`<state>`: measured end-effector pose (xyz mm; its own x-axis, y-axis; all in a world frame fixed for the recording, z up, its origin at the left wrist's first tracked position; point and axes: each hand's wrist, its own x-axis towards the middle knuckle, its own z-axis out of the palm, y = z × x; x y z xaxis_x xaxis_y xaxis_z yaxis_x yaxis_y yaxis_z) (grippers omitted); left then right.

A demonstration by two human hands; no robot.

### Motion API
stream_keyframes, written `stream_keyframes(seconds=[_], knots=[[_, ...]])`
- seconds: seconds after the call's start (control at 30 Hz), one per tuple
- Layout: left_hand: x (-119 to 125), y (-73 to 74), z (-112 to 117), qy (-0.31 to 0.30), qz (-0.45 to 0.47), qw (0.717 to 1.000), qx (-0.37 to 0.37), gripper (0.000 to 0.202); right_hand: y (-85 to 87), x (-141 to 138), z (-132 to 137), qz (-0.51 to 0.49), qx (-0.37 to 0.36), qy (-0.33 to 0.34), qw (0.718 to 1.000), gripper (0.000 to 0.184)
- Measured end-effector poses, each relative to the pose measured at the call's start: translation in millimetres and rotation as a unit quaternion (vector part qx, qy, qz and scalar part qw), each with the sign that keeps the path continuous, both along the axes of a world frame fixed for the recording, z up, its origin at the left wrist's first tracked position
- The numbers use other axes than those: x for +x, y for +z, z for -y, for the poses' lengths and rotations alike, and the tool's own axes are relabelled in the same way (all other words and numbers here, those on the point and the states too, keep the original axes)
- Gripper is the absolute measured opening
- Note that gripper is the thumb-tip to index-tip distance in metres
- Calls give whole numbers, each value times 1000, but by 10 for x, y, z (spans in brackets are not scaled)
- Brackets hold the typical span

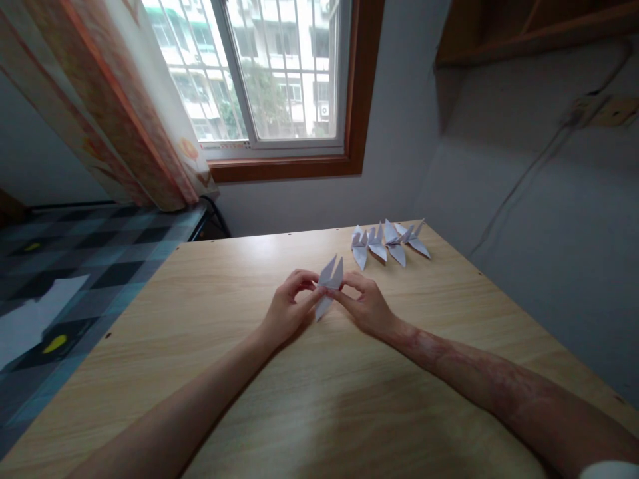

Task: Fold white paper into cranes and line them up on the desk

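A folded white paper crane (329, 274) is held just over the middle of the table, two narrow points sticking up and a wing pointing down toward me. My left hand (295, 296) pinches it from the left, thumb on the near side. From the right, my right hand (363, 301) pinches the same crane, its thumb meeting the left thumb at the centre fold. The fingertips behind the paper are partly hidden. Beyond my right hand, several finished-looking white paper cranes (394, 245) stand in a row near the far right corner.
The pale wooden table (224, 412) reaches to a wall with a barred window (289, 73). On the left is a bed with a checked cover (100, 249) and white paper sheets (44, 313). A cable (519, 179) hangs down the right wall below a shelf (539, 40).
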<state>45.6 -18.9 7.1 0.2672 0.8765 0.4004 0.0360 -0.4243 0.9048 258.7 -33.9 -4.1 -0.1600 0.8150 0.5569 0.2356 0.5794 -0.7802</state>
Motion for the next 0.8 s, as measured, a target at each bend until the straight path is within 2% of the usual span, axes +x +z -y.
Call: stream_keyframes(seconds=[0.1, 0.2, 0.37, 0.67, 0.73, 0.8], knots=[[6, 9, 19, -35, 7, 998, -58, 32, 0, -14, 3, -23, -28, 13, 999, 30], [1, 15, 26, -22, 24, 996, -79, 34, -22, -37, -13, -49, -94, 45, 993, 34], [2, 35, 36, -15, 31, 994, -100, 37, -56, -62, -21, -102, -203, 113, 967, 45], [2, 0, -1, -68, 66, 977, -193, 45, -17, -10, 30, -46, -195, 104, 974, 57], [-17, 9, -10, -79, 69, 973, -207, 44, -6, -7, 9, -70, -171, 93, 978, 58], [-35, 30, -14, -90, 65, 969, -222, 46, -1, -4, -33, -134, -145, 68, 978, 51]])
